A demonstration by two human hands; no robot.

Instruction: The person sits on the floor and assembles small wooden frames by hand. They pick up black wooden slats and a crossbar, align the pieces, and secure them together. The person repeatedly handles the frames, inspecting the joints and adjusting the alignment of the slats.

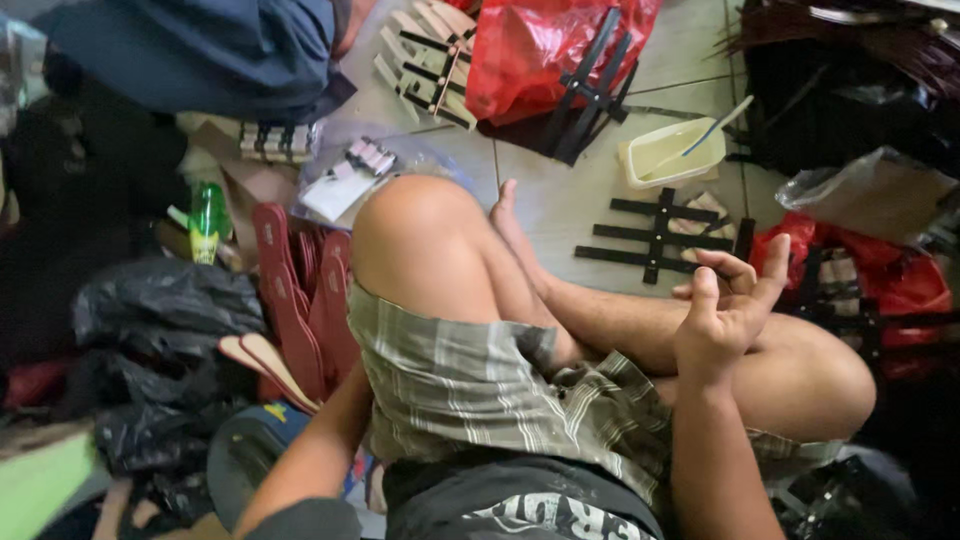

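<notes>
We sit cross-legged on the tiled floor (560, 205) with our right hand (725, 310) raised over our knee, palm up, fingers loosely spread and holding nothing; our left hand is hidden behind our thigh among the stacked red sandal soles (290, 290), so we cannot tell whether it grips anything. Nearest the right hand, one black strap lattice (655, 235) lies flat and assembled just beyond it, beside a cream tub (670, 155) with a brush in it. More black strap pieces (590, 95) wait by the red plastic bag (545, 50), so much looks left.
</notes>
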